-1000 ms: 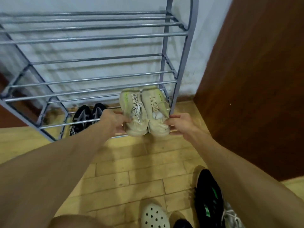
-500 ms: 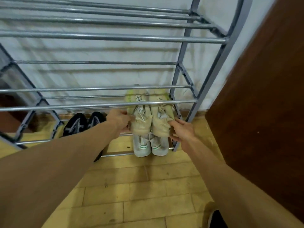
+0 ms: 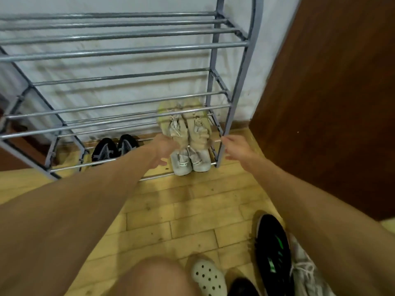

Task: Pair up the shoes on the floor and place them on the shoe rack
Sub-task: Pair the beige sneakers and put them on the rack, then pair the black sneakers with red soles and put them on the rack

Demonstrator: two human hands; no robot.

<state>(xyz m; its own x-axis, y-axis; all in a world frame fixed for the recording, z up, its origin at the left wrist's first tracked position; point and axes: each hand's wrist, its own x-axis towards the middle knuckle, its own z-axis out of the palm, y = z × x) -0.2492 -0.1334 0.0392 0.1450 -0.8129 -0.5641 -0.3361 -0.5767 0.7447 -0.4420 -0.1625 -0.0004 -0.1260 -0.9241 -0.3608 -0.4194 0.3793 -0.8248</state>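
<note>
Four loose shoes wait nearest the camera on the wooden floor (image 3: 192, 201): a white clog (image 3: 208, 278), a dark shoe (image 3: 243, 287) beside it, a black sneaker with green marks (image 3: 272, 251), and a grey laced sneaker (image 3: 307, 276) at the right edge. None of those four looks like a match for another, though the frame cuts them off, so I can't tell for sure.

Further out, both arms are stretched toward the shoe rack (image 3: 241, 82). Left hand (image 3: 163, 149) is loosely open, fingers spread, right by the heel of the left beige sneaker; whether it touches is blurred. Right hand (image 3: 235, 147) is open too, fingers fanned, holding nothing, just beside the rack's right post.

And the beige pair (image 3: 184, 127) sits on the second rail level, toes to the wall, heels toward us, side by side and touching. Directly below, the white pair (image 3: 191, 160) rests on the bottom rails, with the black pair (image 3: 115, 147) to its left.

To finish this step well, I'd say: check both heels sit squarely across the front rail so neither tips through the gap, keep them pressed together, and draw the hands straight out without catching the laces. Plenty of rail room remains to the left.
</note>
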